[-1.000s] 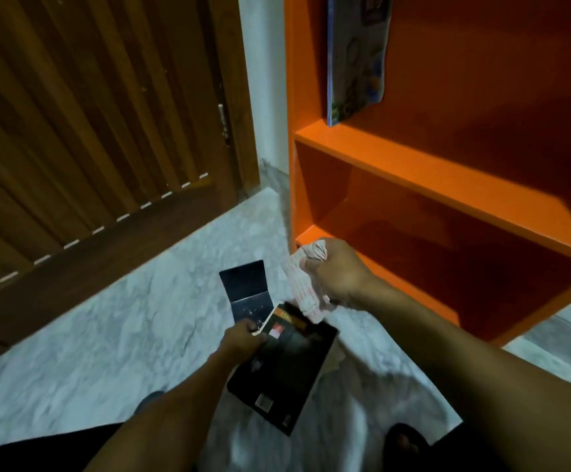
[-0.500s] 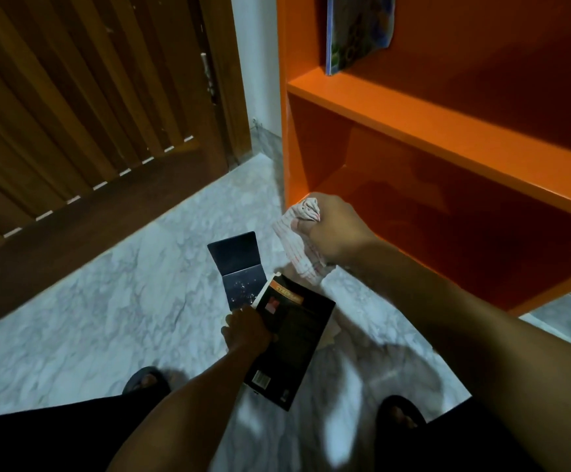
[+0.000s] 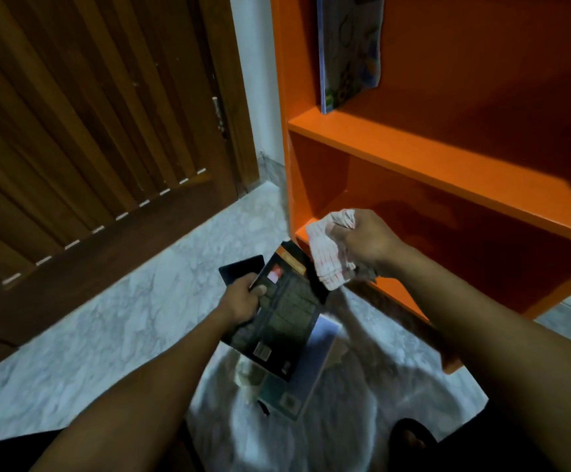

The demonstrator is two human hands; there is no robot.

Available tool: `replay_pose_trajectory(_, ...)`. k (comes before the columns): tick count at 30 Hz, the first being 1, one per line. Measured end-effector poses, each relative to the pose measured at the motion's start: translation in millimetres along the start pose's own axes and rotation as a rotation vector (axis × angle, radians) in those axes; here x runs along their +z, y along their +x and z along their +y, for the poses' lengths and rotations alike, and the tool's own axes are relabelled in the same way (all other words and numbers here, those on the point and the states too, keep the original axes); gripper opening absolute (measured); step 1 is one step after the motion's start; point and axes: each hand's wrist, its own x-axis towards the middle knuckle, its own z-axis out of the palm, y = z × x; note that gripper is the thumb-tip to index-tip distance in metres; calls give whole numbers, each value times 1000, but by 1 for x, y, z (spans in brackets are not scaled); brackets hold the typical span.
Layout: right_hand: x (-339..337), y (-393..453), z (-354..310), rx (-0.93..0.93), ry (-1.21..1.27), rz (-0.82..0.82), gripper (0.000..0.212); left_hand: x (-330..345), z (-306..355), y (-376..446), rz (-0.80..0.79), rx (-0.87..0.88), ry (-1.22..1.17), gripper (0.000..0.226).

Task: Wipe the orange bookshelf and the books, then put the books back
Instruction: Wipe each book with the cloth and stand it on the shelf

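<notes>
The black paperback book with an orange band across its cover (image 3: 284, 311) is held above the pale marbled stone floor (image 3: 106, 321), tilted with its top end toward the orange bookshelf (image 3: 447, 172). The left hand (image 3: 243, 296) grips its left edge, thumb curled over the cover and fingers behind. Just beyond that hand a small dark flat book (image 3: 241, 269) lies on the floor, and under the lifted book rests another book with a bluish cover (image 3: 306, 373). The right hand (image 3: 362, 241) is clenched around a crumpled white cloth with red stripes (image 3: 328, 260), right at the front left corner of the lowest shelf compartment. On the shelf above, a thin blue illustrated book (image 3: 348, 49) stands leaning against the left wall. A brown slatted wooden door (image 3: 89, 131) is to the left of the shelf.
</notes>
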Motion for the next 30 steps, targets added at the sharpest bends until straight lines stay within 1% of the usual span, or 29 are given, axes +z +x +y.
replay_pose_trajectory(2, -3, 6, 9, 77, 28, 91, 40, -33, 21, -4, 33, 11, -127, 18)
replay_pose_trajectory(4, -2, 9, 14, 152, 131, 163, 38, -63, 42, -9, 69, 34, -265, 16)
replay_pose_trajectory(7, 6, 2, 4, 274, 342, 190, 27, -98, 73, -23, 118, 75, -411, 18)
replay_pose_trajectory(9, 17, -6, -9, 301, 570, 168, 23, -113, 90, -37, 121, 108, -483, 20)
replay_pose_trajectory(11, 29, -9, -21, 314, 800, 88, 33, -120, 103, -52, 114, 130, -547, 23)
replay_pose_trajectory(13, 36, -13, -31, 310, 938, 36, 35, -120, 111, -66, 135, 150, -556, 24)
replay_pose_trajectory(15, 40, -16, -36, 251, 944, 45, 30, -118, 115, -76, 175, 166, -491, 23)
replay_pose_trajectory(18, 42, -24, -37, 131, 913, 73, 15, -114, 119, -84, 218, 204, -374, 21)
replay_pose_trajectory(19, 42, -27, -37, 100, 918, 80, 15, -112, 122, -88, 219, 213, -365, 21)
replay_pose_trajectory(22, 37, -31, -41, 65, 972, 86, 18, -107, 129, -95, 139, 189, -471, 23)
replay_pose_trajectory(25, 27, -35, -44, 87, 1026, 66, 17, -110, 133, -100, 57, 205, -557, 32)
replay_pose_trajectory(27, 22, -38, -47, 81, 1042, 41, 15, -113, 135, -100, 62, 217, -606, 39)
replay_pose_trajectory(28, 20, -39, -48, 70, 1039, 26, 15, -113, 137, -102, 76, 208, -624, 39)
replay_pose_trajectory(30, 18, -39, -47, 45, 999, 14, 15, -112, 141, -105, 100, 175, -654, 28)
